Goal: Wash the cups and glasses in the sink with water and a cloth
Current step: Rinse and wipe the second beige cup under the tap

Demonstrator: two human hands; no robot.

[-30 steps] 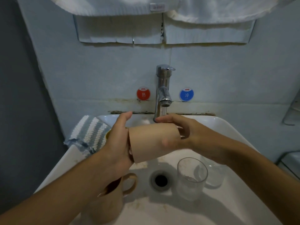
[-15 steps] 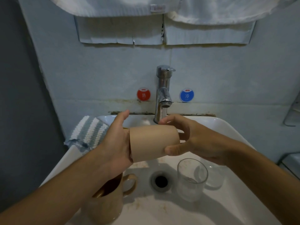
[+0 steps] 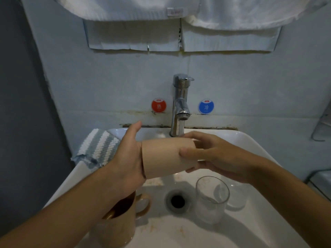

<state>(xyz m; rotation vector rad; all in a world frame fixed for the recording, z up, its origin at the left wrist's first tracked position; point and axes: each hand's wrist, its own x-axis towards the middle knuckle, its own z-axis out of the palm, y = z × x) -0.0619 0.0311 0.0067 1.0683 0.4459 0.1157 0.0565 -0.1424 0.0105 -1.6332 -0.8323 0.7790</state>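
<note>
Over the white sink (image 3: 250, 145), my two hands hold a tan handleless cup (image 3: 164, 158) on its side, just below the tap's spout. My left hand (image 3: 127, 158) is at the cup's wide open end with its thumb raised; its fingers are hidden inside or behind the cup. My right hand (image 3: 215, 156) grips the cup's base, thumb on the front and fingers round the far side. In the basin stand a tan mug with a handle (image 3: 116, 222), a clear glass (image 3: 211, 199) and a second glass (image 3: 236, 197) partly behind my right forearm. A blue-and-white striped cloth (image 3: 100, 147) lies on the sink's back left rim.
The chrome tap (image 3: 180, 104) rises at the back centre between a red sticker (image 3: 158, 106) and a blue sticker (image 3: 206, 106). The drain (image 3: 177, 201) lies between the mug and the glass. White towels (image 3: 125, 9) hang overhead. A wire rack edge shows at far right.
My right hand has shifted its grip round the cup's base, its thumb moving to the front. The cup has tilted slightly between my hands. My left hand has stayed at the open end.
</note>
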